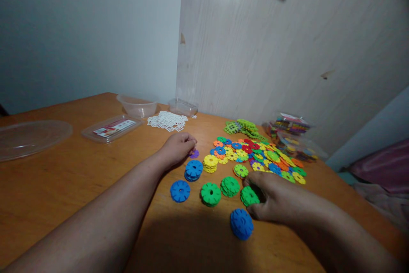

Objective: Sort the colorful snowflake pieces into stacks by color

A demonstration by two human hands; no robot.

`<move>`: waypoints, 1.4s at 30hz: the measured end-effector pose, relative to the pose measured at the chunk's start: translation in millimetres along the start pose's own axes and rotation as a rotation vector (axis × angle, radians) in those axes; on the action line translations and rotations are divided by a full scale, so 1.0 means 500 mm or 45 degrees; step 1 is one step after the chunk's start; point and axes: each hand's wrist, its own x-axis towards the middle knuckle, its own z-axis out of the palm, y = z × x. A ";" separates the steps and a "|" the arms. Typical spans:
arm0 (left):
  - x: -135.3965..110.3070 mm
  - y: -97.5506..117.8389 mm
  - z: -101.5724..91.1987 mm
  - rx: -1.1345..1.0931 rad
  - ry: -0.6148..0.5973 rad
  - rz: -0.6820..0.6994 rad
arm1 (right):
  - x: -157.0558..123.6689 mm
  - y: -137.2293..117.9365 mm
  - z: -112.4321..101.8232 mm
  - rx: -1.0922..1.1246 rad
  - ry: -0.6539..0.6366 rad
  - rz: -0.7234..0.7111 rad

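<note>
My left hand (177,147) rests on the wooden table (64,188) with its fingers curled over a small purple disc (194,153). My right hand (271,198) lies lower right, fingers closed around a green disc stack (248,196). Close by are a blue stack (241,223), two more green stacks (211,193) (230,186), a single blue disc (180,191), another blue stack (193,169) and a yellow stack (210,163). Behind them spreads a loose pile of many-coloured discs (255,156).
White square pieces (167,120) lie at the back, near a clear bowl (137,105), a small clear tub (182,106), a flat clear box (111,128) and a large clear lid (30,136). Green pieces (243,127) and clear containers of coloured pieces (292,134) sit by the wall.
</note>
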 end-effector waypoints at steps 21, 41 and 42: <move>-0.008 0.014 0.009 -0.090 0.036 -0.039 | 0.038 -0.053 -0.002 0.261 0.145 -0.058; -0.012 0.019 0.009 -0.130 0.026 -0.046 | 0.019 -0.013 -0.009 0.690 0.028 -0.017; -0.011 0.017 0.008 -0.128 0.029 -0.046 | 0.019 -0.015 -0.005 0.665 0.020 -0.037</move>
